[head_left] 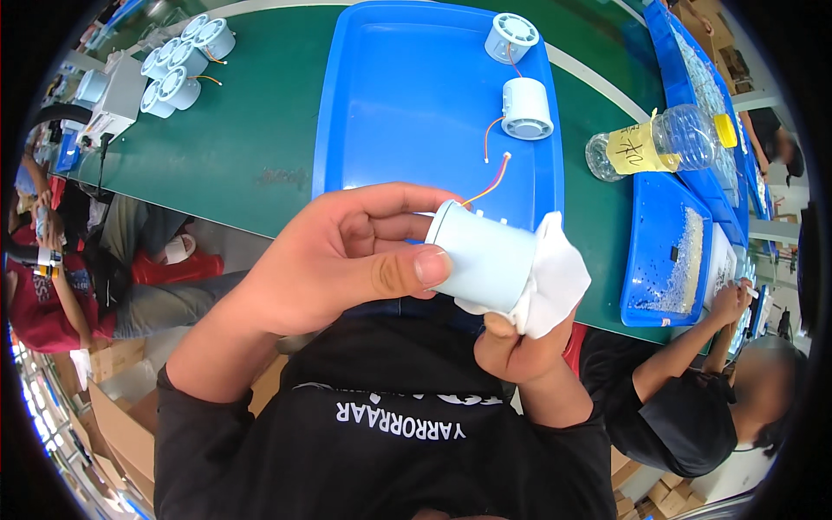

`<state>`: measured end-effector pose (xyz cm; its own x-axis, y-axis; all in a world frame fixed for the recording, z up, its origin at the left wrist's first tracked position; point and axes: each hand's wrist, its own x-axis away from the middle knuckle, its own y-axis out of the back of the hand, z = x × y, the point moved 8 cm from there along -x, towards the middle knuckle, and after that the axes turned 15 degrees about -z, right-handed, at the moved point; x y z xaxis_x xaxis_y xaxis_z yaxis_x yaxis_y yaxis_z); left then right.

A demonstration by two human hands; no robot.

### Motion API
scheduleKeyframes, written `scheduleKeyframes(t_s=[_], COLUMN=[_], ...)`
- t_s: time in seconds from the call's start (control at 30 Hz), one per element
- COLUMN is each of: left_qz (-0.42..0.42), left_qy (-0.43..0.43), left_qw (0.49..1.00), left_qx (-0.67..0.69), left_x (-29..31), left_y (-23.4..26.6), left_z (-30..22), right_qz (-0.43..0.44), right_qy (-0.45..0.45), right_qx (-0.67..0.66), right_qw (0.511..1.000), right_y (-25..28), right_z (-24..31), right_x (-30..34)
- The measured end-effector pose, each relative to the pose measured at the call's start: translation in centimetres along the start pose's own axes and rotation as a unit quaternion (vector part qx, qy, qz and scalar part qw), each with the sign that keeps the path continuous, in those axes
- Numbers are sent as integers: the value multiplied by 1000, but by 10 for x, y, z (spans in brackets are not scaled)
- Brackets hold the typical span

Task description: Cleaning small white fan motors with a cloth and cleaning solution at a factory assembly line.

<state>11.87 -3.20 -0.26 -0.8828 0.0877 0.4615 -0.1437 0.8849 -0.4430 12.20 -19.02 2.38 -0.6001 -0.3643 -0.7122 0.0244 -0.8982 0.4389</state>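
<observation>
- Two bare hands at work. Left hand point(334, 260) curled around one end of a pale-blue cylinder point(481, 256), thumb on its near side.
- Right hand point(529, 355) gripping a crumpled white cloth point(559, 277) against the other end. Cylinder held tilted between both hands.
- Thin wire point(492, 186), plug at its tip, sticking out beyond the cylinder, away from the body.
- Blue tray point(390, 113) on the green table point(251, 147), just ahead of both hands.
- Inside it, ahead of the right hand: a nearer cylinder point(526, 104) and a farther cylinder point(511, 39), both wired.
- Right of right hand: blue bin point(640, 230) with small pale bits; clear bottle point(693, 139), yellow cap, just beyond.
- Far ahead-left of left hand: cluster of similar cylinders point(178, 87), beside a grey box point(121, 91).
- Co-workers well off either side: one person at right point(680, 407), another at left point(61, 295).
</observation>
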Motion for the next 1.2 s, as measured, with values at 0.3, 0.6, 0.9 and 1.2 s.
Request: scheduleKeyframes(t_s=[0.3, 0.6, 0.9, 1.2], left_qz=[-40, -63, -72, -68], left_qy=[-473, -365, -350, -611], left_qw=[718, 906, 920, 663], left_qx=[-510, -205, -163, -427], left_x=[26, 18, 12, 38], left_y=[-18, 8, 16, 2], left_z=[-20, -13, -13, -21], right_qz=[-37, -191, -196, -31], right_qy=[-520, -561, -546, -212], right_qx=[-315, -651, -483, -99], right_qw=[794, 474, 656, 972], right_y=[-22, -30, -10, -14], right_z=[-47, -73, -85, -31], right_x=[5, 15, 17, -12])
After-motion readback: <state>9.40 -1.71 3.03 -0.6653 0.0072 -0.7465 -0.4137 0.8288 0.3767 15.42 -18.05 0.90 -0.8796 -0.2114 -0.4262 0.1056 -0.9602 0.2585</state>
